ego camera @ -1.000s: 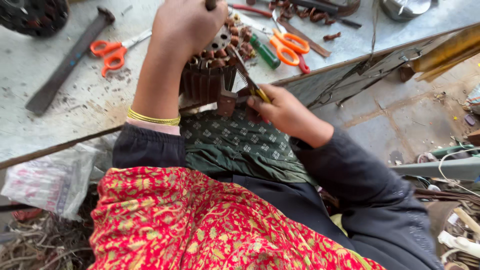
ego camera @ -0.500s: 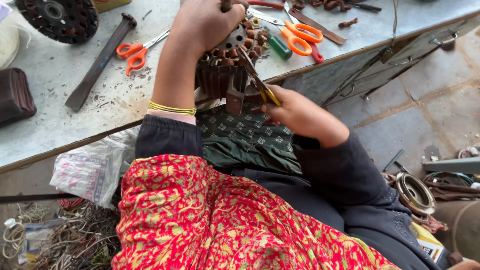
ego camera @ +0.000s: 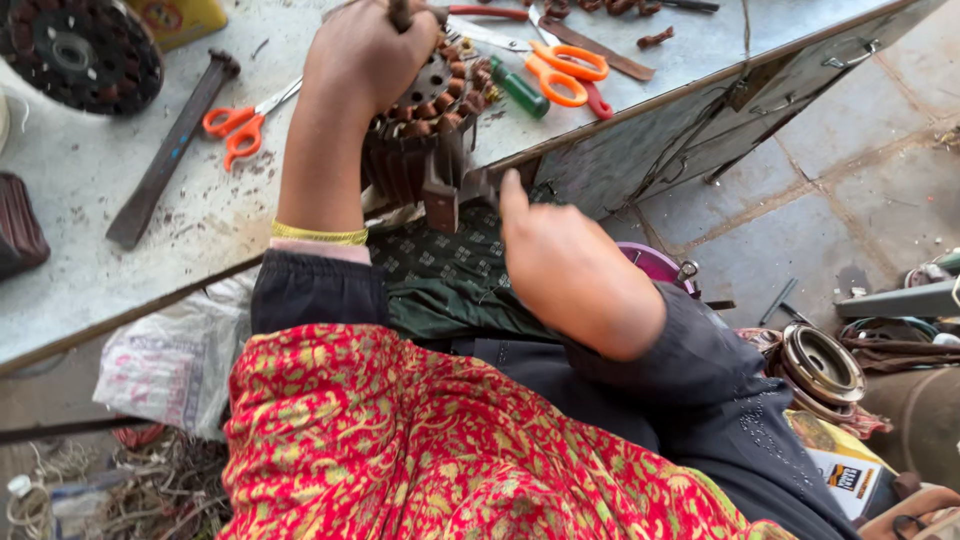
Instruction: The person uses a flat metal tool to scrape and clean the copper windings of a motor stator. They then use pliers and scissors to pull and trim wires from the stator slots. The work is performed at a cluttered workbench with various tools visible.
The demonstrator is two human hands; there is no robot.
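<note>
Left hand (ego camera: 365,50) clamps round copper-wound stator (ego camera: 425,120) at grey tabletop (ego camera: 90,270) edge — right hand (ego camera: 570,265) curled against it, grip hidden.

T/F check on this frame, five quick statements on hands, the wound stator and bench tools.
1. The left hand grips the top of the wound stator. True.
2. The right hand rests flat on the floor. False: it is raised at the stator's lower edge.
3. Two orange-handled scissors lie on the bench. True.
4. The green-handled screwdriver is in the left hand. False: it lies on the bench.
5. A yellow bangle sits on the left wrist. True.
</note>
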